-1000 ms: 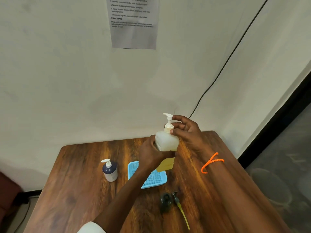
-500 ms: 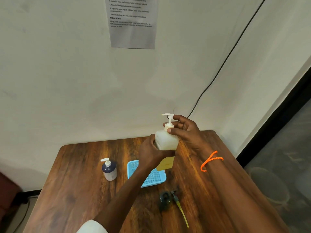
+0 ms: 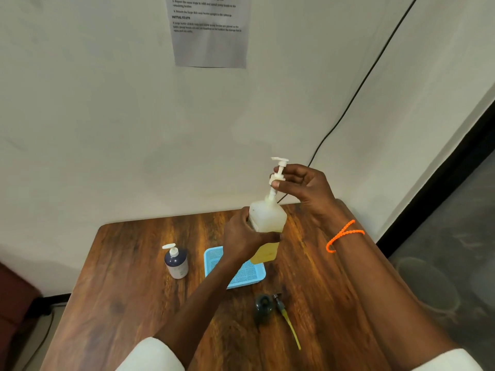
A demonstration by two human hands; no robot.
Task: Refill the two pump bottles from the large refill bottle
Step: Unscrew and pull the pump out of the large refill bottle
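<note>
Now the pump (image 3: 278,172) has come up out of the bottle (image 3: 267,218): half a second ago its collar sat on the neck, and here it rides clear above, the stem showing below. The right hand (image 3: 302,188) pinches the collar between thumb and fingers; the left hand (image 3: 241,236) wraps the body, held above the tabletop (image 3: 134,263) and the tray (image 3: 249,274). So this bottle is opened, likely ready for pouring. On the wall sheet (image 3: 210,30) only "INITIAL STATE" reads; the yellow label (image 3: 265,254) is illegible.
</note>
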